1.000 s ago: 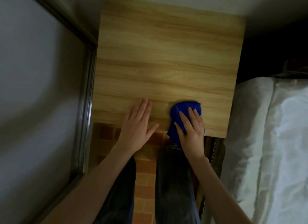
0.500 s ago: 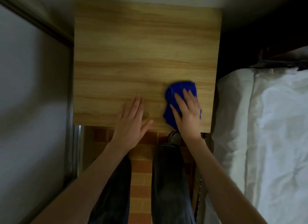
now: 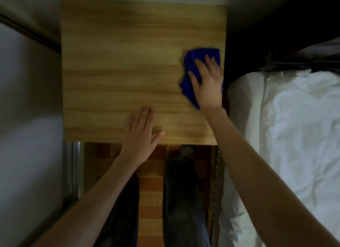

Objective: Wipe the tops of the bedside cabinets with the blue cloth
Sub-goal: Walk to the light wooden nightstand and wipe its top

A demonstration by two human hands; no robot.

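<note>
Blue cloth (image 3: 190, 66), crumpled into a loose pad, lies on the wooden cabinet top (image 3: 119, 62) near its right edge, about halfway back, pinned under the person's right hand (image 3: 207, 84). That hand's fingers (image 3: 200, 64) are straight and slightly apart, pressing flat on the fabric; cloth shows beyond the fingertips and out past the thumb, and a sliver peeks out on the little-finger side at the cabinet's edge. The left hand (image 3: 141, 136) rests flat on bare wood by the front edge, its fingers (image 3: 145, 116) straight and close together, thumb splayed out. White bedding (image 3: 285, 136) sits just past the right hand's little-finger side. Wiping appears to be under way, with much wood on the thumb side probably left to cover. To do it well: press evenly through the whole palm, sweep in overlapping strokes towards the thumb side, reach the strip beyond the fingertips, and lift the left hand so the wood beneath it gets wiped too.
</note>
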